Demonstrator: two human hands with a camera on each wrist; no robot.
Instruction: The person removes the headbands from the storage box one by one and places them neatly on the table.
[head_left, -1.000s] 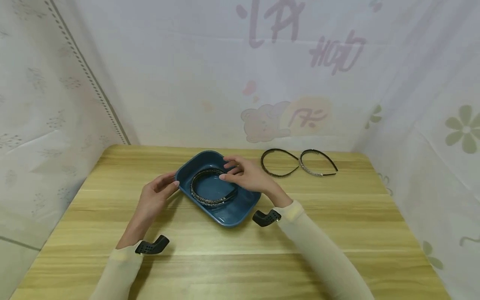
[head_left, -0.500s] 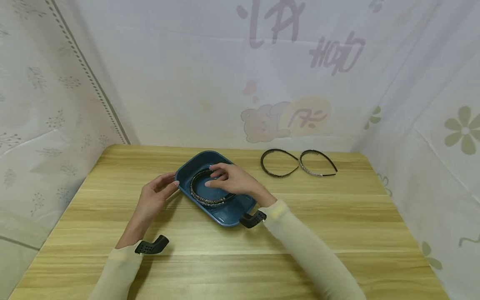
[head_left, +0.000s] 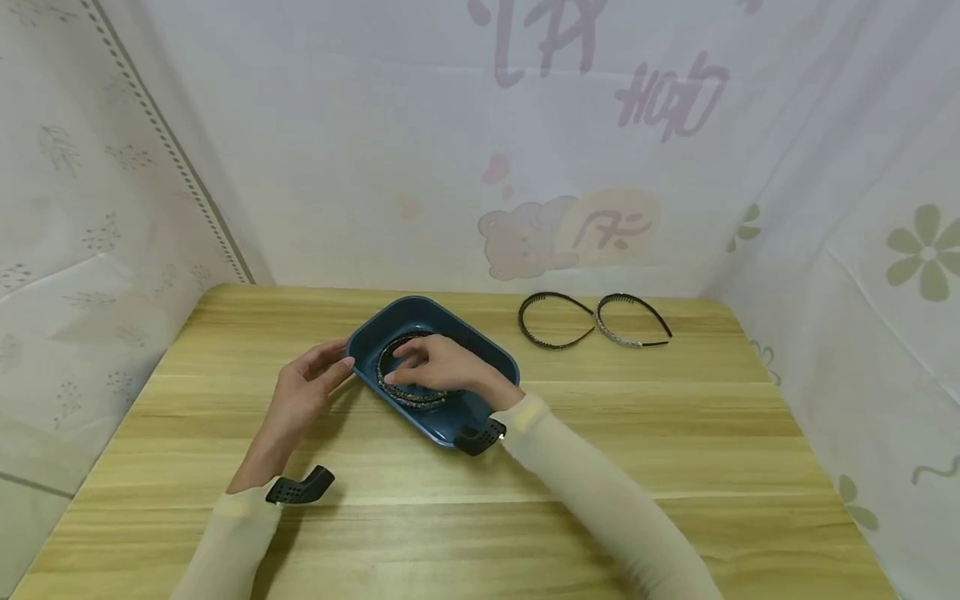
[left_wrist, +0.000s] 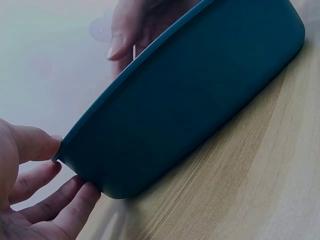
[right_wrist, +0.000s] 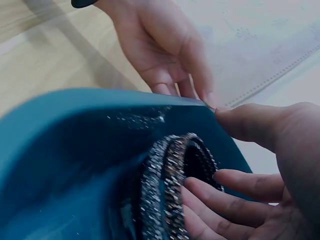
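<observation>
A blue plastic basin [head_left: 504,358] sits on the table with glittery headbands [head_left: 408,398] lying inside, at least two stacked together. My left hand [head_left: 300,390] holds the basin's left corner, its thumb on the rim and its fingers against the outer wall [left_wrist: 165,110], as the left wrist view shows. Over the headbands my right hand [head_left: 442,367] reaches into the basin. Seen from the right wrist, its fingertips [right_wrist: 192,185] are at the inner side of the sparkly bands [right_wrist: 167,195], while the thumb stays apart from them. Whether the fingertips touch the bands I cannot tell.
Two more headbands lie at the back of the wooden table [head_left: 420,533], right of the basin: a dark one [head_left: 525,333] and a silver glittery one [head_left: 617,337]. Printed white cloth [head_left: 360,183] hangs behind and along both sides.
My right hand has moved left and down, from above the basin's right side to the headbands within it. The left hand keeps its hold on the corner.
</observation>
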